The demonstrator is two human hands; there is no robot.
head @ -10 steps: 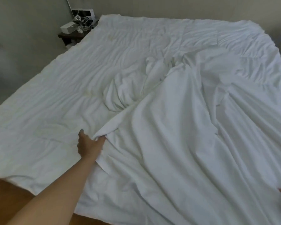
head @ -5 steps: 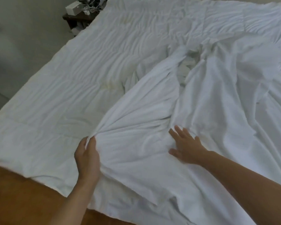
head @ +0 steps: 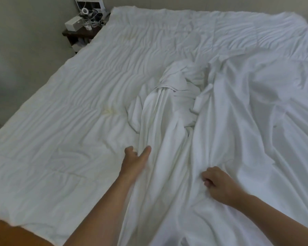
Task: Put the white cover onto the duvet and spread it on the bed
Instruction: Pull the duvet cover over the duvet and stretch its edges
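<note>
Near bed's foot edge | left hand [head: 134, 161] pinching white cover [head: 229, 139] fold, right hand [head: 219, 185] bunching it, over duvet [head: 78, 103] | step: sorting cover (not on yet) | next: find opening

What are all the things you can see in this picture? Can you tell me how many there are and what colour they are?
duvet: one, white, wrinkled, spread flat across the bed, bare on the left side.
cover: one, white, bunched in folds over the middle and right of the duvet.
bedside table: one, dark brown, at the far left corner of the bed.
small box: one, white, on the bedside table.
cables and small items: a tangle, mostly white, on the table; too small to count.
wall: grey, behind and left of the bed.
left hand: one, at the cover's left folds, fingers partly hidden.
right hand: one, its grip curled round a fold of the cover.
</note>
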